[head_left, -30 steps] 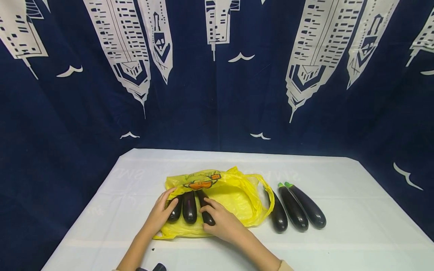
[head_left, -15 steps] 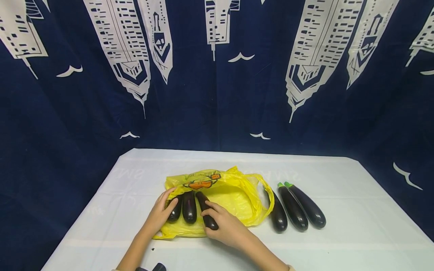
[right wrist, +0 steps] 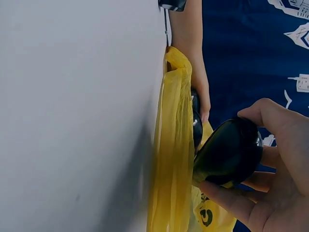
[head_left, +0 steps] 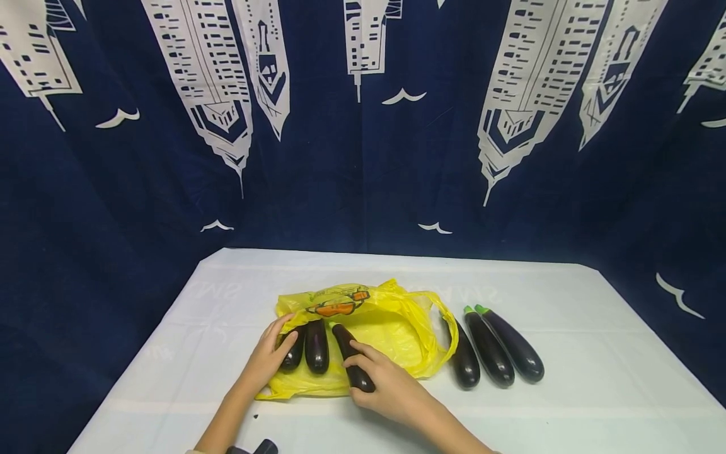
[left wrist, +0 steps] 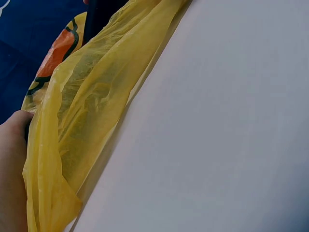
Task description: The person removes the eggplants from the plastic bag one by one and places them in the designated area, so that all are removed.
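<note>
One eggplant (head_left: pixel 345 344) is grasped near its blunt end by the right hand (head_left: pixel 390 384), at the mouth of the yellow bag (head_left: pixel 391 337); its long axis is slanted, stem end pointed away and leftward. Bag lip is held by the left hand (head_left: pixel 269 353), beside two more eggplants (head_left: pixel 316 353).

the head camera looks forward and down from well back, over the table (head_left: pixel 590 315) to the patterned cloth (head_left: pixel 363 164), while the wrist cameras, tipped sideways, look closely past the left hand (head_left: pixel 269 353) and right hand (head_left: pixel 387 381), all three views sharing the yellow bag (head_left: pixel 391 335).
</note>
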`<state>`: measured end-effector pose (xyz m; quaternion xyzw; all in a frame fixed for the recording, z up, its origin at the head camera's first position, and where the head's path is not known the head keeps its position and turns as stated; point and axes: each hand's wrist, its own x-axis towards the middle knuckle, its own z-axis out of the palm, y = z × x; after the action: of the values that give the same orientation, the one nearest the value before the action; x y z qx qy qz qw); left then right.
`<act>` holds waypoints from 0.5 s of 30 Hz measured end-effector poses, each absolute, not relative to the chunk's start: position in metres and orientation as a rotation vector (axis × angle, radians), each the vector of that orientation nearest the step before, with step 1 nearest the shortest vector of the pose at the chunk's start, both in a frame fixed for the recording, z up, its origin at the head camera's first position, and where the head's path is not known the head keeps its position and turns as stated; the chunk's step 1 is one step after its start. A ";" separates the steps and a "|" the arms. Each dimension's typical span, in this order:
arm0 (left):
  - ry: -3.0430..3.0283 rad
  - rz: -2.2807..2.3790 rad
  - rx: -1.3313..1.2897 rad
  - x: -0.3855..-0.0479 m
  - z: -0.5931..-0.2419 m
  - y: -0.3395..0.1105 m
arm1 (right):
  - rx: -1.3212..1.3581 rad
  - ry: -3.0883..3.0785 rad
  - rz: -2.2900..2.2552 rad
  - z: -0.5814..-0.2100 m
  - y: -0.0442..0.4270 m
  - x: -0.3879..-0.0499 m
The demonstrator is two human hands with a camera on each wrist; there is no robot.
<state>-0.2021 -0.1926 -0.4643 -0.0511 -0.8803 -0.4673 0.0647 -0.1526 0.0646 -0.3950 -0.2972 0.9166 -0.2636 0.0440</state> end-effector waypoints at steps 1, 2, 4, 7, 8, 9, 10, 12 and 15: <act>-2.657 -1.416 -0.153 -0.202 -0.464 -0.193 | -0.909 2.805 -0.804 -0.395 0.066 -0.152; -2.658 -1.416 -0.154 -0.202 -0.464 -0.193 | -0.910 2.809 -0.803 -0.395 0.067 -0.151; -2.660 -1.423 -0.155 -0.202 -0.464 -0.193 | -0.907 2.820 -0.798 -0.396 0.069 -0.150; -2.661 -1.433 -0.154 -0.202 -0.463 -0.193 | -0.910 2.840 -0.789 -0.397 0.073 -0.147; -2.662 -1.431 -0.154 -0.202 -0.463 -0.193 | -0.909 2.846 -0.787 -0.397 0.074 -0.146; -2.664 -1.430 -0.155 -0.202 -0.463 -0.193 | -0.908 2.849 -0.786 -0.397 0.075 -0.145; -2.666 -1.430 -0.154 -0.202 -0.463 -0.193 | -0.910 2.851 -0.786 -0.397 0.076 -0.145; -2.668 -1.423 -0.154 -0.202 -0.464 -0.193 | -0.916 2.852 -0.783 -0.397 0.077 -0.144; -2.667 -1.425 -0.151 -0.202 -0.464 -0.193 | -0.927 2.852 -0.776 -0.395 0.079 -0.143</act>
<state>-0.2021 -0.1926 -0.4638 -0.0498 -0.8796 -0.4697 0.0569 -0.1428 0.0793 -0.3953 -0.2991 0.9205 -0.2505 0.0222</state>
